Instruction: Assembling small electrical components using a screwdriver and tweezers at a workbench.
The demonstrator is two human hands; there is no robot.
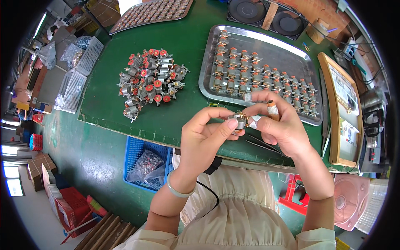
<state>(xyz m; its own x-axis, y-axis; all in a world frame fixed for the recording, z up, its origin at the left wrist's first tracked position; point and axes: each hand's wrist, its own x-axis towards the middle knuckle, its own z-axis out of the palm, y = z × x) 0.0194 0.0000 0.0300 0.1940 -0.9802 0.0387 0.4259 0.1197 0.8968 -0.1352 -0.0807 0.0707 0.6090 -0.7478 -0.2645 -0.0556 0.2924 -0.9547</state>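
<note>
Over the table's near edge I hold a small metal motor (pixel 240 121) with brass-coloured fittings. My left hand (pixel 205 132) pinches its grey body between thumb and forefinger. My right hand (pixel 280 125) closes on its right side with thumb and forefinger. White tape wraps some right fingertips, and another right finger wears a brown cover. Past my left hand lies a heap of similar motors (pixel 151 79) with red discs. Beyond my right hand, a silver metal tray (pixel 275 46) bears rows of upright motors (pixel 243 71).
Tweezers (pixel 263 146) lie beneath my right hand. A second filled tray (pixel 152 16) stands far left, two black round speaker-like units (pixel 246 10) at the back. A wooden frame (pixel 333 112) edges the table's right. Below the near edge sits a blue crate (pixel 131 156) holding bagged parts.
</note>
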